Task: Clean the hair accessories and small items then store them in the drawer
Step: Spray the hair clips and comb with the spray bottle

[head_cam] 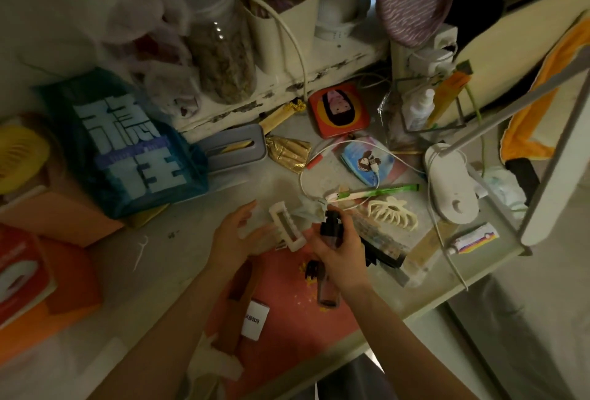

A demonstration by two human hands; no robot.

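Forearms come in from the bottom edge; left one has white tape or bandage near the elbow. Right hand [338, 259] is wrapped around a small spray bottle [329, 230], black nozzle up top, pinkish body running down below the fist. Left hand [242, 233] is flat, fingers relaxed, with a white rectangular hair clip [285, 227] lying on the fingers and palm edge, right next to the nozzle.

Cream claw clip [392, 212] sits on the desk [198, 259] just right of the bottle, apart from both hands. Black comb [383, 246] lies under and behind the right hand; contact unclear. Green toothbrush [373, 192] sits above the claw clip, with a white cable [322, 152] looping over it. Pink mat [287, 313] lies under the hands, small white box [254, 319] on it.

Further back: blue bag [127, 144] with white characters at left, red tin [338, 110] with a cartoon face, clear jar [223, 48], gold pouch [290, 152]. White lamp base [453, 185] at right, small tube [472, 238] near it. No drawer in view.
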